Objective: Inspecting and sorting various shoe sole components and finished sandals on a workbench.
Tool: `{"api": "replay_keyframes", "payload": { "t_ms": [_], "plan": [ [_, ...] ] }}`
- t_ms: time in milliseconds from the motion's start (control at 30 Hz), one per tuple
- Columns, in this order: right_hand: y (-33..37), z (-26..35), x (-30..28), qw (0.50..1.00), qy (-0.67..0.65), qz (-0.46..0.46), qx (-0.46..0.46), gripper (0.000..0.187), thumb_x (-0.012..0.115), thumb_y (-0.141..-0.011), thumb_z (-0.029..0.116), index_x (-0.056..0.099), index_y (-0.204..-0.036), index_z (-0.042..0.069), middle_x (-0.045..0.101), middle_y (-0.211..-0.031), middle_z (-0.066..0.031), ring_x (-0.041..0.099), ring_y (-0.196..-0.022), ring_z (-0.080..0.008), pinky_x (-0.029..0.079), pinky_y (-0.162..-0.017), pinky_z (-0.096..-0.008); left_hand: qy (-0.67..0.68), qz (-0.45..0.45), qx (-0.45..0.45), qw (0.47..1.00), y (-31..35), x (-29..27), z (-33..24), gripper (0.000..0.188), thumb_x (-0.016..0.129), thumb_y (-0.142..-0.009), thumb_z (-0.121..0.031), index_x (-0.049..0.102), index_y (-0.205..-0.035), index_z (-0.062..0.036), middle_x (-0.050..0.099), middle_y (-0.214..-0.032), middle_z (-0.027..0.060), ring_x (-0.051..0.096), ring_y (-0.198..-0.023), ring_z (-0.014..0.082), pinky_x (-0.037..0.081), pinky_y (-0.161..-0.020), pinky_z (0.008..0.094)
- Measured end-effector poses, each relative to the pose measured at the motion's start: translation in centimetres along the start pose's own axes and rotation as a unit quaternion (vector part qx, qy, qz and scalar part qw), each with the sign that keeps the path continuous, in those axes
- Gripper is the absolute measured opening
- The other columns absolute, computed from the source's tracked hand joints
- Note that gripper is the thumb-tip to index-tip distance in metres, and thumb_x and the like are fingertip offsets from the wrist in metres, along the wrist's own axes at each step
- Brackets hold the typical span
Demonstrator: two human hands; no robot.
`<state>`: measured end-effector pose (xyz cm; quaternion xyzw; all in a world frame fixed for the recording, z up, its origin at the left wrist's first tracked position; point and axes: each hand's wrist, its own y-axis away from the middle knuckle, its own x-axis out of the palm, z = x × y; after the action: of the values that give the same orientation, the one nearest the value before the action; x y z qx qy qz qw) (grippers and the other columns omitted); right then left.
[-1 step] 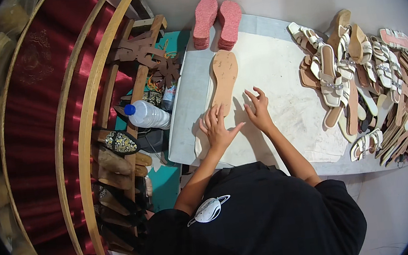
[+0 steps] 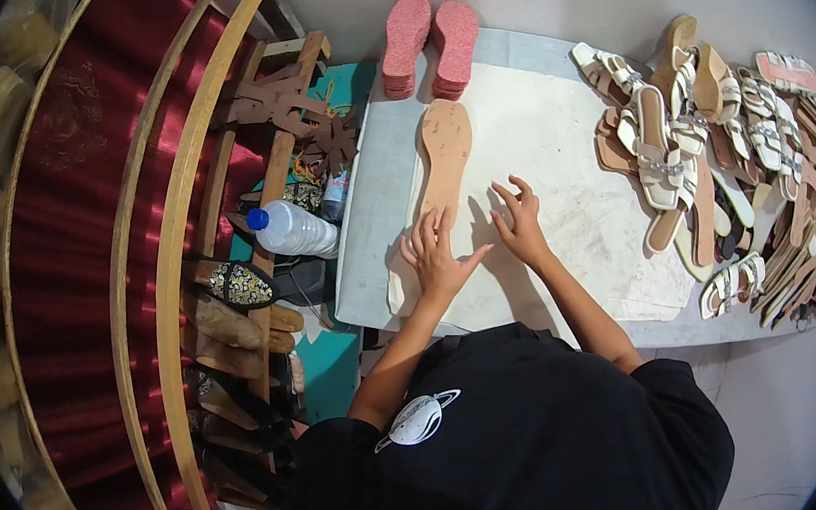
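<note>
— How did your hands stand?

— Your left hand (image 2: 437, 260) was spread, thumb out to the right, its fingertips over the near end of the tan sole (image 2: 448, 150). Whether they pressed on it, I couldn't tell. Your right hand (image 2: 522, 227) was spread too, fingers slightly bent, above the white sheet (image 2: 568, 156) and apart from the sole.

— And where was the sole?

— It lay on the sheet ahead of your left hand, its far end just below two red stacks (image 2: 452, 43) of soles on the table (image 2: 361, 280).

— Any writing you could have read?

— Small dark marks sat on the sole's far half, too small to make out. Your black shirt (image 2: 550, 440) bore a white ringed-planet print (image 2: 419, 419). The red curtain (image 2: 71, 213) at your left carried a faint raised motif.

— What else was around you?

— Pale sandals (image 2: 661, 181) were heaped at the table's right, and a blue-capped bottle (image 2: 294, 230) leaned beside its left edge.

— What had changed since the earlier frame?

— Hardly anything. Your hands kept nearly the same pose; the sole, stacks and sandals had slid slightly left in view.
</note>
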<state>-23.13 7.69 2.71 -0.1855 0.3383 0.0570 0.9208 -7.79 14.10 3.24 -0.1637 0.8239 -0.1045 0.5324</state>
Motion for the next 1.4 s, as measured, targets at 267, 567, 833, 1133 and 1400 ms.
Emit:
{"api": "replay_keyframes", "payload": {
  "t_ms": [267,567,833,1133,1400],
  "plan": [
    [6.3,-3.0,-7.3,0.997,0.034,-0.049,0.052,0.046,0.058,-0.078,0.009,0.048,-0.122,0.011,0.030,-0.131,-0.0169,0.040,-0.099,-0.0296,0.036,-0.089,-0.0403,0.066,0.070,0.098,0.991,1.7,2.5,-7.0,0.072,0.069,-0.067,-0.046,0.044,-0.126,-0.0128,0.040,-0.126,0.0069,0.032,-0.120,0.0267,0.018,-0.096,0.0529],
    [13.2,-8.5,-16.6,0.978,0.077,-0.133,0.140,0.046,0.058,-0.077,0.010,0.048,-0.122,0.011,0.033,-0.130,-0.0177,0.039,-0.103,-0.0325,0.035,-0.090,-0.0407,0.165,0.143,0.218,0.951,3.1,8.0,-20.3,0.063,0.065,-0.073,-0.030,0.040,-0.128,-0.0128,0.039,-0.128,0.0080,0.029,-0.123,0.0284,0.014,-0.098,0.0538],
    [18.3,-14.3,-24.0,0.952,0.090,-0.208,0.208,0.045,0.058,-0.078,0.011,0.047,-0.122,0.010,0.037,-0.125,-0.0164,0.038,-0.106,-0.0346,0.033,-0.092,-0.0431,0.185,0.182,0.300,0.918,5.1,12.3,-31.2,0.061,0.059,-0.074,-0.026,0.039,-0.130,-0.0117,0.041,-0.128,0.0062,0.029,-0.123,0.0282,0.011,-0.098,0.0539],
    [19.2,-20.4,-30.2,0.946,0.139,-0.216,0.197,0.047,0.059,-0.075,0.011,0.047,-0.121,0.009,0.043,-0.120,-0.0160,0.040,-0.108,-0.0356,0.032,-0.093,-0.0435,0.200,0.200,0.307,0.909,6.9,16.2,-37.6,0.065,0.059,-0.073,-0.022,0.034,-0.132,-0.0105,0.041,-0.126,0.0084,0.030,-0.122,0.0305,0.012,-0.097,0.0580],
    [17.8,-23.5,-31.8,0.939,0.225,-0.181,0.188,0.066,0.065,-0.070,0.022,0.038,-0.128,0.008,0.039,-0.127,-0.0190,0.039,-0.115,-0.0332,0.030,-0.093,-0.0440,0.174,0.204,0.304,0.914,7.1,17.4,-40.3,0.064,0.057,-0.074,-0.018,0.033,-0.131,-0.0061,0.043,-0.129,0.0084,0.031,-0.124,0.0296,0.012,-0.096,0.0586]
  ]
}}
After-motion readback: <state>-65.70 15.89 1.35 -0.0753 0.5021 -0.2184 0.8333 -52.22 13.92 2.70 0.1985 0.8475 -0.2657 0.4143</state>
